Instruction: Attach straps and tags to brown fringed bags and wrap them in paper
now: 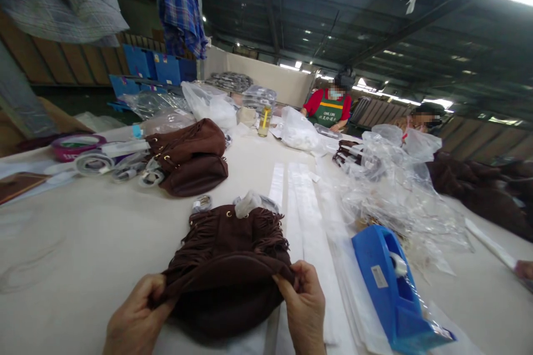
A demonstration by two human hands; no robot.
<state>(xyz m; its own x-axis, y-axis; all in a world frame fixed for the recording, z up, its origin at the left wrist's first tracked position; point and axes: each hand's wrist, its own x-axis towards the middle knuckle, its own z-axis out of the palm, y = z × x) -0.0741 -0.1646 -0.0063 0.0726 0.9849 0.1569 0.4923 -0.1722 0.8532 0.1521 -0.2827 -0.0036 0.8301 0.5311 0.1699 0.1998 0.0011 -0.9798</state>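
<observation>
A dark brown fringed bag [227,277] lies on the table in front of me, its near edge lifted. My left hand [139,308] pinches the left corner of that edge between thumb and fingers. At the opposite corner, my right hand [302,299] grips the bag the same way. Gold eyelets and fringe show on the bag's far part. Clear plastic wrapping [250,203] sits at its far end. The underside of the bag is in shadow.
Another brown bag [194,161] lies beyond, left of centre, near a purple tape roll [77,147]. To the right stand a blue tape dispenser [393,288] and heaped clear plastic bags [400,177]. A bottle [264,121] stands farther back. Co-workers are across the table, including a person in a green apron [328,109].
</observation>
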